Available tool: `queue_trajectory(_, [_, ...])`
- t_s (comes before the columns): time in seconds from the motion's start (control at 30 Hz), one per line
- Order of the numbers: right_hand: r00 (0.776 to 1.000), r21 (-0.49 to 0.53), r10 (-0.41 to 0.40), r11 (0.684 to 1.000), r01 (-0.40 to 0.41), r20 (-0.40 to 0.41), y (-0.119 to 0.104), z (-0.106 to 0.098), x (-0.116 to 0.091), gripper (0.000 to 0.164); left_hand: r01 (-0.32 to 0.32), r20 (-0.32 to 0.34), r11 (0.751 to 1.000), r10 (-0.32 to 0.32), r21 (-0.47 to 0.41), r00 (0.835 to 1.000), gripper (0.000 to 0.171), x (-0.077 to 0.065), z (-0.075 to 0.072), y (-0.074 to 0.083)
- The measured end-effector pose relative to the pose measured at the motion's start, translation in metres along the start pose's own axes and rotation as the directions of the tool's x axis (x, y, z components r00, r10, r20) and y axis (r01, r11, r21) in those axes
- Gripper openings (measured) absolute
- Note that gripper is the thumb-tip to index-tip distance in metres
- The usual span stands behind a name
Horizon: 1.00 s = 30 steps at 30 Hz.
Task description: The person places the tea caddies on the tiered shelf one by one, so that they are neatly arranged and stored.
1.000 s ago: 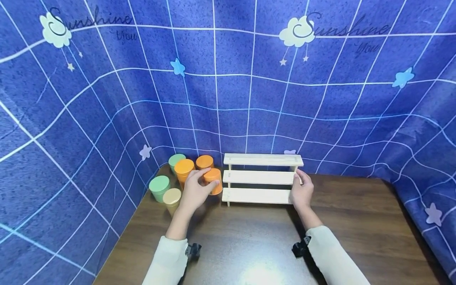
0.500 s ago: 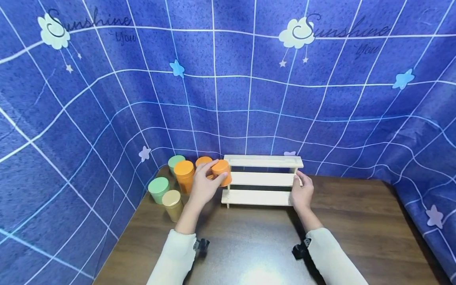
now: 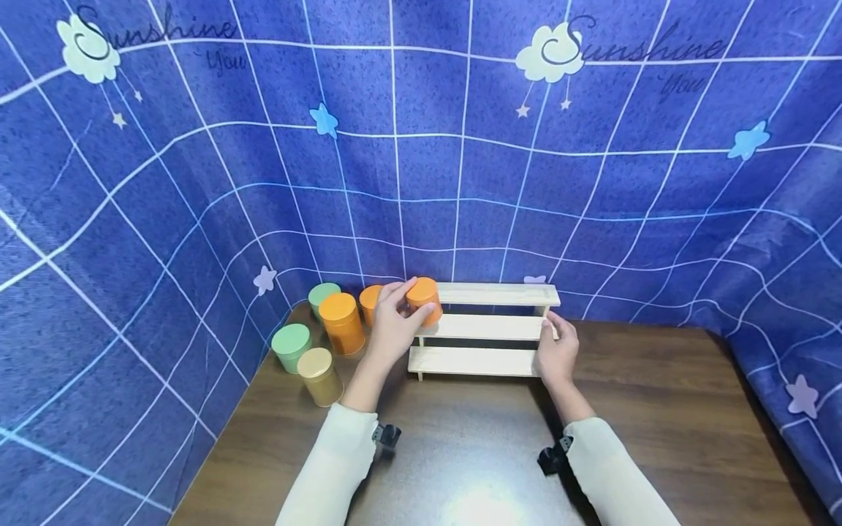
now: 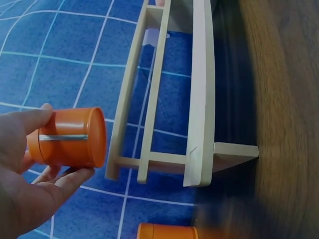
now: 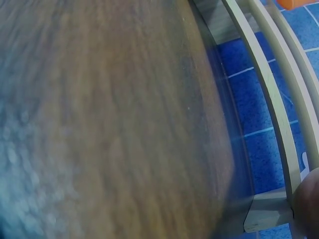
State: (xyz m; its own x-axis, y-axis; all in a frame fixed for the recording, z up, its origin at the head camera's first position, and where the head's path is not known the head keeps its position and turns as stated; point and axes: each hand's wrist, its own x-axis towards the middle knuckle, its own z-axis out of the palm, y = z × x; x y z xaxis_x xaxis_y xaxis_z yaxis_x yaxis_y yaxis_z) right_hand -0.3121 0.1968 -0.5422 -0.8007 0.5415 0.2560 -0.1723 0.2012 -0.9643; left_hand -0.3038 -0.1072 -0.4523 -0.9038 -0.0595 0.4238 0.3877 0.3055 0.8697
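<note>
My left hand (image 3: 393,321) grips an orange canister (image 3: 424,298) between thumb and fingers, near the left end of a pale wooden three-tier shelf (image 3: 480,361). In the left wrist view the canister (image 4: 72,137) is held up beside the top tier, a gap showing between them. A silvery strip runs along its side. At the shelf's right end, my right hand (image 3: 558,348) holds the end piece with thumb and fingers near the middle and lower tiers. Only a blurred bit of that hand (image 5: 308,201) shows in the right wrist view, against the shelf.
Left of the shelf stand a large orange canister (image 3: 342,325), another orange one (image 3: 369,302) partly behind the left hand, two green canisters (image 3: 291,347) and a gold one (image 3: 320,376). The brown wooden table (image 3: 460,438) is backed by a blue patterned curtain (image 3: 427,168).
My left hand has lifted the orange canister from beside the other canisters and carried it up and to the right, over the shelf's left end. The right hand has stayed in place.
</note>
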Motion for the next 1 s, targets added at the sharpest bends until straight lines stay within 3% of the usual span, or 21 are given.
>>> queue_trajectory(0.4, [1.0,-0.007,-0.012,1.0,0.012,0.002,-0.001,-0.001,0.001,0.035,-0.08,-0.023,0.99,0.083,0.112,0.996,0.065,0.012,0.013,-0.005])
queue_trajectory(1.0, [0.998,-0.016,-0.058,0.998,0.058,-0.003,0.003,0.002,-0.001,0.034,-0.059,0.015,0.971,0.057,0.231,0.998,0.08,0.029,0.02,-0.016])
